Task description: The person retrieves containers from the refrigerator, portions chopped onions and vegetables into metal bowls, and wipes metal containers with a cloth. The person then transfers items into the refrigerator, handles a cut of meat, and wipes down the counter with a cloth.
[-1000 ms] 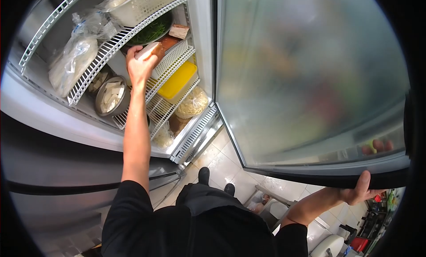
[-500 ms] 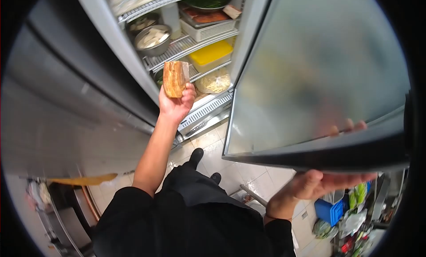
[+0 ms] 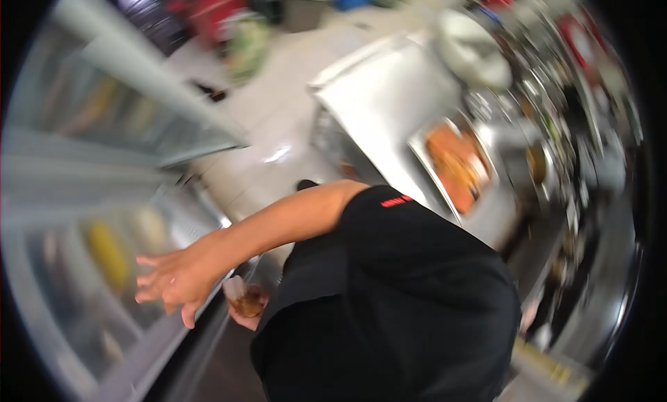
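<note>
My right arm reaches across to the left side of the view, and my right hand (image 3: 177, 280) is spread with fingers apart in front of a glass fridge door (image 3: 83, 277). Whether it touches the glass I cannot tell. Through the glass a yellow lid (image 3: 108, 252) shows blurred on a shelf. Lower and closer to my body, my left hand (image 3: 251, 317) is closed round a brown food block (image 3: 244, 305) with clear plastic wrap at one end. My black clothing hides most of my left arm.
A steel worktop (image 3: 375, 100) stands ahead to the right, with a tray of orange-brown food (image 3: 455, 169) at its near end and a large pale bowl (image 3: 476, 51) farther back. Blurred kitchenware crowds the right side. Another glass panel (image 3: 132, 117) juts over the tiled floor (image 3: 257, 117).
The view has turned strongly to the right. My right hand has left the open door's edge and now stretches over the glass. My left hand with the food block has come away from the shelves towards my body.
</note>
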Action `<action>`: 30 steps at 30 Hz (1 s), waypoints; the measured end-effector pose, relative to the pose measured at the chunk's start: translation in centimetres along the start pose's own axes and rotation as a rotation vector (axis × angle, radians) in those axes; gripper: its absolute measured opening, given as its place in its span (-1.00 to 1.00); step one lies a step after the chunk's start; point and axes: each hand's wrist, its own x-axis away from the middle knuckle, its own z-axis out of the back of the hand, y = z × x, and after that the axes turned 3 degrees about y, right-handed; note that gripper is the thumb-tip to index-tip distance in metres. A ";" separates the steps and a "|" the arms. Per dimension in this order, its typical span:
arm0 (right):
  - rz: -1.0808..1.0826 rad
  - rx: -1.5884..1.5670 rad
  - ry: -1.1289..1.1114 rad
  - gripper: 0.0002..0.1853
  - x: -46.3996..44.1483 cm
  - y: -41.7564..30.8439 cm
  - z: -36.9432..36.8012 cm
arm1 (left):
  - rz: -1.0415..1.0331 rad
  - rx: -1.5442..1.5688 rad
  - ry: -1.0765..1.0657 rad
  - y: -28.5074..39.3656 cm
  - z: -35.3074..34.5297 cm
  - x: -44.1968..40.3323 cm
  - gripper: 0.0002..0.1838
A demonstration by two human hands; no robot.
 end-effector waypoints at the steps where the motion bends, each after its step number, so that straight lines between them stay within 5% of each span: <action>1: -0.142 -0.040 -0.019 -0.52 2.5 -0.2 0.4 | 0.090 -0.095 0.033 0.3 1.1 -1.5 -0.42; 3: -0.453 -0.056 0.029 -0.53 7.2 -0.5 1.0 | 0.070 -0.314 0.057 2.8 -6.3 -2.6 -0.46; 6: -0.930 0.201 0.216 -0.41 17.0 -4.6 3.2 | 0.108 -0.635 -0.092 2.7 -7.4 -9.5 -0.50; 9: -0.924 0.425 0.388 -0.31 23.6 -9.6 4.5 | 0.233 -0.941 -0.355 -2.1 -16.4 -12.1 -0.55; 13: -1.213 0.408 0.652 -0.31 29.1 -15.7 8.8 | 0.490 -1.144 -0.923 -10.1 -28.0 -12.1 -0.48; 14: -1.297 0.484 0.767 -0.31 30.1 -17.8 10.2 | 0.578 -1.107 -1.064 -11.9 -29.7 -12.2 -0.43; 16: -1.408 0.246 1.249 -0.33 32.9 -21.0 12.1 | 0.674 -1.014 -1.054 -14.5 -33.1 -11.1 -0.41; 18: -1.506 0.394 1.603 -0.25 35.7 -23.2 14.0 | 0.749 -0.914 -1.026 -16.1 -35.2 -11.9 -0.39; 19: -1.624 0.931 1.503 -0.22 37.1 -23.9 15.2 | 0.614 -1.096 -1.039 -16.7 -35.7 -13.4 -0.39; 21: -1.593 1.374 1.593 -0.24 42.1 -24.2 16.8 | 0.390 -1.357 -1.048 -16.9 -36.3 -16.5 -0.40; 23: -1.689 1.784 1.310 -0.24 44.3 -24.9 18.9 | 0.340 -1.458 -0.998 -15.8 -36.1 -19.9 -0.40; 25: -2.023 1.581 1.032 -0.20 44.0 -25.4 20.8 | 0.259 -1.547 -0.883 -13.0 -35.1 -23.0 -0.40; 27: -2.471 1.255 0.992 -0.15 41.4 -24.9 23.6 | 0.125 -1.696 -0.935 -9.6 -34.5 -26.0 -0.41; 30: -2.480 1.654 0.755 -0.18 40.3 -22.8 25.3 | 0.076 -1.675 -0.707 -4.2 -33.8 -29.2 -0.42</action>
